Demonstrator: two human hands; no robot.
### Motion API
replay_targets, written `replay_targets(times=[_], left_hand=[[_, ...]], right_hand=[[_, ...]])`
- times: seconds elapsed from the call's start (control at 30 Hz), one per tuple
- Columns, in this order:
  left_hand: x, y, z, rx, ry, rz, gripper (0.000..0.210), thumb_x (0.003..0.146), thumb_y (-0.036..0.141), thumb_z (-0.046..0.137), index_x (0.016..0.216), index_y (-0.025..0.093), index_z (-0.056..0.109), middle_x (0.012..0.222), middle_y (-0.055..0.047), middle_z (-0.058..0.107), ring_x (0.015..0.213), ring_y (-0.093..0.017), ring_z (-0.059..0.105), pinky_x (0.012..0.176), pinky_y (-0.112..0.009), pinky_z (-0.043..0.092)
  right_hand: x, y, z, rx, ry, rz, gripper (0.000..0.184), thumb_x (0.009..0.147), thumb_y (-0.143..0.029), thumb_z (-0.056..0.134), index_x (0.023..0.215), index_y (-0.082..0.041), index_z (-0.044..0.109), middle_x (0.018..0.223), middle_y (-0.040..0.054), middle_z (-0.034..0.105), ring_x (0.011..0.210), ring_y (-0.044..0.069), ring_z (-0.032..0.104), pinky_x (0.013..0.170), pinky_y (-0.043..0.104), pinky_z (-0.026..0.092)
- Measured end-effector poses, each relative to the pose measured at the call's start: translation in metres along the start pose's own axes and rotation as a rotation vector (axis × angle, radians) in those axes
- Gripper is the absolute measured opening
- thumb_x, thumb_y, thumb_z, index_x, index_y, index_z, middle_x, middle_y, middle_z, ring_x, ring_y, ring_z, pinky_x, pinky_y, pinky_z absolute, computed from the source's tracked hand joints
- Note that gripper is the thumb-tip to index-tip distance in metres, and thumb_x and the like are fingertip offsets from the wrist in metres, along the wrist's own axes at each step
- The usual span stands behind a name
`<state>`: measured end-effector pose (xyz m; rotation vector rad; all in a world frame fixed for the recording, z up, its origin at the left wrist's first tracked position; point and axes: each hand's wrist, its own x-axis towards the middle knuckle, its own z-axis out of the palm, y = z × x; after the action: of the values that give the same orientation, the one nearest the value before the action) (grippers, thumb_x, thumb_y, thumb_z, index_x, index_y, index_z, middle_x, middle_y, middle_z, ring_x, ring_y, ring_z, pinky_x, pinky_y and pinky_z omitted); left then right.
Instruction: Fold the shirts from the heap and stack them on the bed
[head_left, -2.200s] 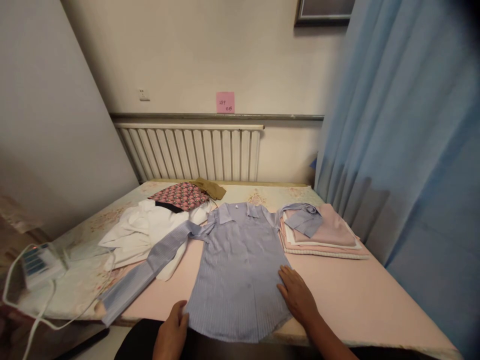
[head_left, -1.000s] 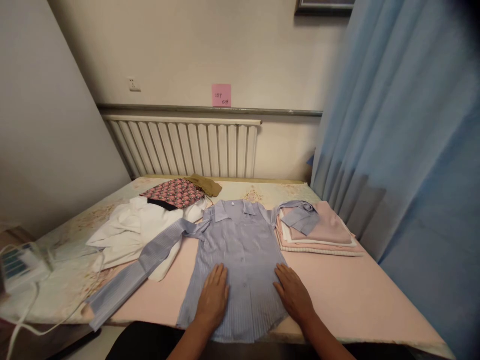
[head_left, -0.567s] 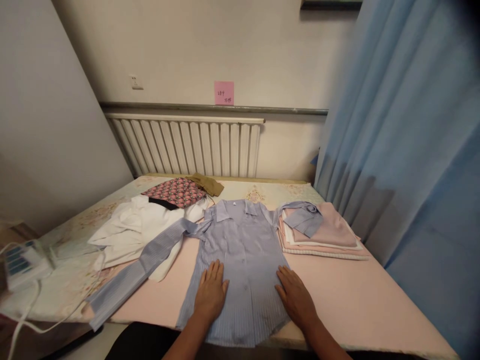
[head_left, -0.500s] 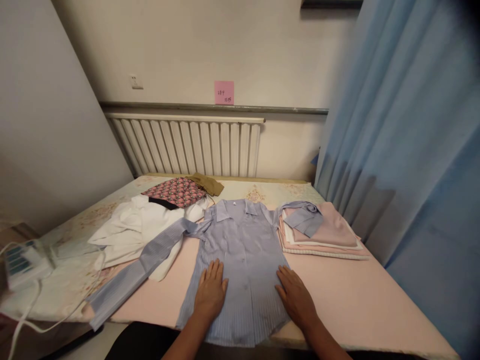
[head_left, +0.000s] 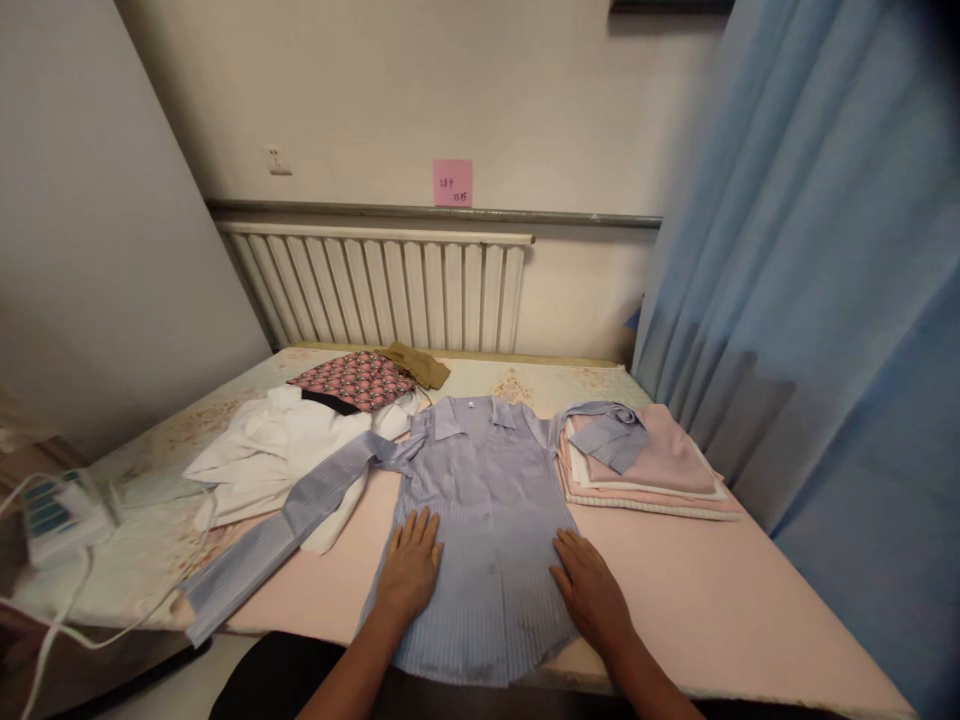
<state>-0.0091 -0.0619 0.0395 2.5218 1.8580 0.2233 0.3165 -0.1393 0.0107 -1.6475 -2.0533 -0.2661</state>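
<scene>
A blue striped long-sleeved shirt [head_left: 480, 520] lies spread front side up, its collar pointing toward the wall. My left hand [head_left: 409, 562] rests flat on the shirt's left side, fingers stretched out. On the opposite side edge, my right hand [head_left: 589, 585] lies flat with its fingers extended, partly over the fabric. One sleeve reaches out to the lower left, over white clothing [head_left: 262, 450]. The other sleeve bends onto a stack of folded pink and white clothes [head_left: 675, 455], its end bunched there.
Behind the white clothing lie a pink patterned cloth [head_left: 356, 380] and an olive cloth [head_left: 424, 368]. A white power strip [head_left: 67, 520] with cables sits at the left edge. A radiator [head_left: 390, 285] stands along the wall; a blue curtain [head_left: 750, 250] hangs at right.
My left hand has slid a little to the left and away from me across the shirt. My right hand stays at the shirt's right edge. The view has shifted slightly.
</scene>
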Motion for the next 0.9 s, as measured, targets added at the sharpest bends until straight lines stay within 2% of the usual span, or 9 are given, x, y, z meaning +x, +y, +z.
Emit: replay_targets(times=[0.9], left_hand=[[-0.0048,-0.0074,-0.0084,-0.042,-0.061,0.084,0.063,0.088,0.046,0.039,0.145,0.021,0.029,0.155,-0.008,0.023,0.143,-0.029,0.012,0.113,-0.048,0.014]], right_hand=[[-0.0014,0.0015,0.0012,-0.029,-0.002,-0.015,0.038,0.093,-0.032,0.045,0.125,-0.015,0.057,0.133,0.0114,0.055,0.126,0.026,0.047,0.107,0.045,0.038]])
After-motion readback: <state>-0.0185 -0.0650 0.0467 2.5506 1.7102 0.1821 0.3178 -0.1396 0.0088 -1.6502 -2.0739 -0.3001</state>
